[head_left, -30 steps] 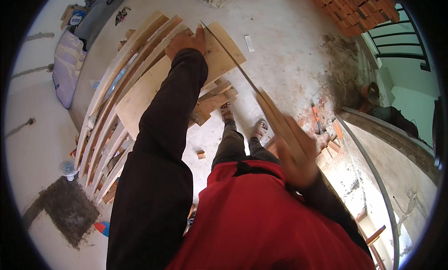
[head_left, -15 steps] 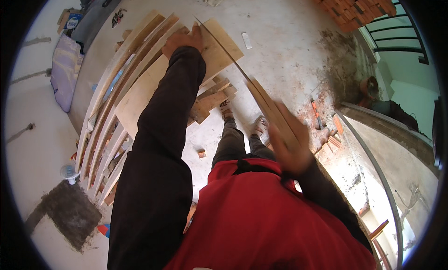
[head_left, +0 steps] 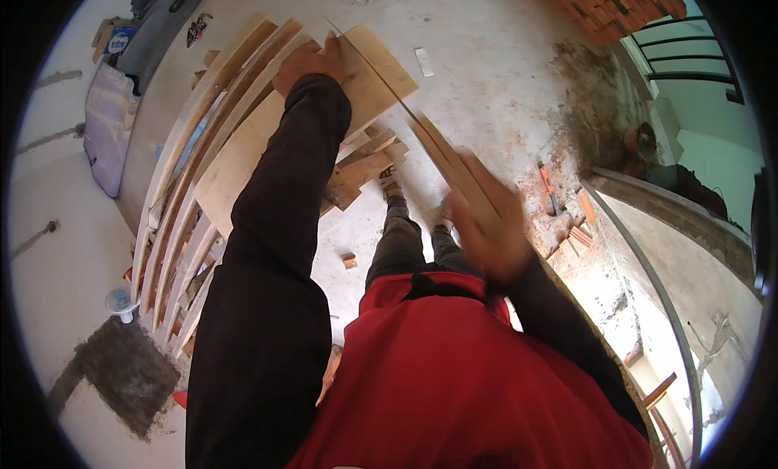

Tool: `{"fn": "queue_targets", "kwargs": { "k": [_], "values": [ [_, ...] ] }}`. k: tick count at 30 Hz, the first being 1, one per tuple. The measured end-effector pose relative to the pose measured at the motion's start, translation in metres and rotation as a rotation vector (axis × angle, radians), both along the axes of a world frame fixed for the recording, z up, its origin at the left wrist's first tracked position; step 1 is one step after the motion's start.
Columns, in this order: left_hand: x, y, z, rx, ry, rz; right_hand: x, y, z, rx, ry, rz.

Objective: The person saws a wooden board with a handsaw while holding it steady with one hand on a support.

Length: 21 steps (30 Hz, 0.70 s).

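The left hand (head_left: 312,64) rests on the board (head_left: 379,74), atop the wood pile (head_left: 194,108) (can't tell its grip); the right hand (head_left: 494,218) wraps the saw (head_left: 444,159). Press firmly, saw straight, fingers clear.

Flat pale board (head_left: 371,103), thin saw (head_left: 431,142) slanting across it

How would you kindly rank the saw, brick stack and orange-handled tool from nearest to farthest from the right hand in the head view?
1. Saw, held in the right hand.
2. Orange-handled tool, right of the hand.
3. Brick stack, upper right.
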<state>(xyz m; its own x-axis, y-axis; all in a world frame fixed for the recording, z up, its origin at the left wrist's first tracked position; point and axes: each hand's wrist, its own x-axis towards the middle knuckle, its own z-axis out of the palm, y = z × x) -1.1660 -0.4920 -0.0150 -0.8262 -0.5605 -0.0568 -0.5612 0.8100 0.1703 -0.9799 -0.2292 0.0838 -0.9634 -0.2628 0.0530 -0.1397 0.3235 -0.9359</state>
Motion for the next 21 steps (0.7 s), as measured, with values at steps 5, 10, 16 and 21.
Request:
{"fn": "queue_targets", "kwargs": {
  "k": [5,10,16,21],
  "values": [
    [-0.016,0.008,-0.004,-0.030,0.022,-0.042,-0.047,-0.035,-0.013,-0.024,-0.137,-0.096],
    [0.002,0.000,-0.001,-0.015,-0.030,0.009,0.058,0.041,0.059,0.044,-0.143,0.012],
    [-0.009,0.010,-0.007,-0.001,0.000,-0.033,-0.040,-0.033,-0.024,-0.023,0.050,-0.087],
    [-0.002,-0.003,-0.010,-0.035,0.000,-0.007,-0.005,-0.012,0.019,-0.090,-0.320,-0.065]
  ]
}}
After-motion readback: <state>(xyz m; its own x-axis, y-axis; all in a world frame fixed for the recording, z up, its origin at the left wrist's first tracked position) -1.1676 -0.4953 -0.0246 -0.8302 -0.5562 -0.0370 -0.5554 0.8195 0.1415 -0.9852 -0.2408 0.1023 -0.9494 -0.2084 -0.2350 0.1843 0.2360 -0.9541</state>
